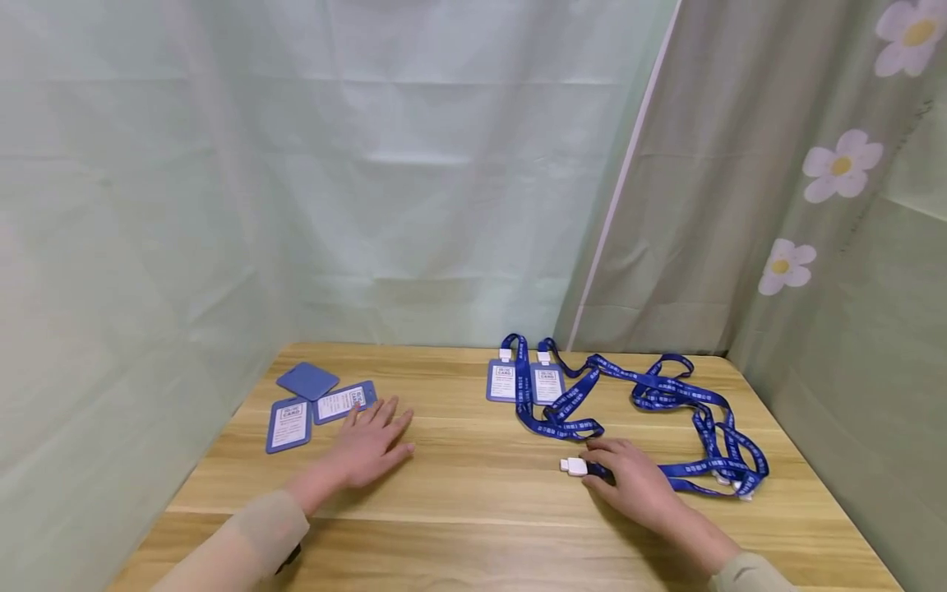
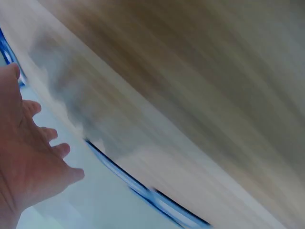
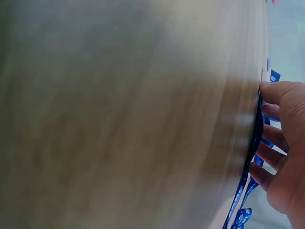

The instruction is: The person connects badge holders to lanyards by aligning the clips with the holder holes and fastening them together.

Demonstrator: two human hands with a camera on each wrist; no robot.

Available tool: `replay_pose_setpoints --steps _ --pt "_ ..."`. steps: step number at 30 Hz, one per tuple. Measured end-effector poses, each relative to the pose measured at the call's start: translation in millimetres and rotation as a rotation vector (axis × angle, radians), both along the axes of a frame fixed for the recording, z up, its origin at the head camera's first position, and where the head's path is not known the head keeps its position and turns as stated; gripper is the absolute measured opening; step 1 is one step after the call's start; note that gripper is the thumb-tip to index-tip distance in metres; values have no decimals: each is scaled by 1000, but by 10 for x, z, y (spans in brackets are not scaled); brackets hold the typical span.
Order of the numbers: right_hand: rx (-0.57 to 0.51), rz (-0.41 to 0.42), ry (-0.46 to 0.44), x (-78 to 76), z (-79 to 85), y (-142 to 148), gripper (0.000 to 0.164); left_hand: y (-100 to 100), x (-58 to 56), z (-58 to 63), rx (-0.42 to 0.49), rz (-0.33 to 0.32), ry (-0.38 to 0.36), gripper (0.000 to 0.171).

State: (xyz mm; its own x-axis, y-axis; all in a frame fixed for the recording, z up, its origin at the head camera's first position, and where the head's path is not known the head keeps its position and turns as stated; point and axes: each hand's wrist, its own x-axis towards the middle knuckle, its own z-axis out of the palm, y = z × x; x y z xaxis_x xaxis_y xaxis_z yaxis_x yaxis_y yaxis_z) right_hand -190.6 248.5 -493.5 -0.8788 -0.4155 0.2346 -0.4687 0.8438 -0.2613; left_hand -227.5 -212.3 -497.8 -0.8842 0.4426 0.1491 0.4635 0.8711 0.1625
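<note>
In front of me is a pale wooden table (image 1: 473, 518) with brown streaks in its grain. Close together at its left lie three blue badges (image 1: 307, 381), one showing a plain side, the two nearer me showing white cards (image 1: 288, 425). Right of centre, toward the back, two more badges lie side by side with lanyards (image 1: 524, 386) attached, and blue lanyard loops sprawl toward my right.

Head view high, wrist views near table (image 1: 459, 518)
</note>
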Motion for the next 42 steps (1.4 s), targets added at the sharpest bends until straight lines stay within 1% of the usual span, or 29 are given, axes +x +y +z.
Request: replay_pose_setpoints --steps 2,4,6,9,11,13,17,20,23,26,30,33,35,38,40,42 --pt "-10 -2 0 13 -8 2 35 -160 -37 -25 -7 56 14 69" --pt "-19 -6 3 24 -15 -8 33 -296 -53 -31 -16 107 -1 71" --pt "-28 -5 9 37 -20 -30 31 -403 -61 -41 -36 159 -32 72" --pt "-43 9 9 53 -29 -75 29 -488 -48 -31 -48 213 -83 74" --pt "-52 10 2 64 -29 -102 28 -501 -29 -21 -48 235 -108 74" --pt "-69 2 -12 70 -29 -120 28 -493 -9 -10 -44 240 -119 74" --pt "-102 -18 -34 68 -25 -127 27 -449 33 -8 -53 222 -107 74" --pt "-110 -16 -38 66 -20 -120 27 -381 57 -17 -63 194 -90 73" --pt "-114 -23 -48 64 -16 -111 28 -268 82 -12 -77 153 -73 71" --pt "-115 -33 -65 63 -12 -105 28 -140 114 3 -81 109 -72 71" --pt "-119 -41 -84 63 -8 -102 28 -2 160 3 -72 67 -86 69" --pt "-125 -40 -84 63 -6 -103 28 73 194 3 -72 38 -65 66" --pt "-129 -41 -78 64 -7 -106 27 115 213 15 -62 14 -54 63" --pt "-136 -40 -69 69 -12 -109 26 158 238 43 -60 -16 -58 61" --pt "-141 -41 -73 69 -23 -113 26 165 250 58 -53 -24 -60 60" --pt "-142 -42 -77 71 -32 -116 26 139 252 56 -43 -21 -40 61"
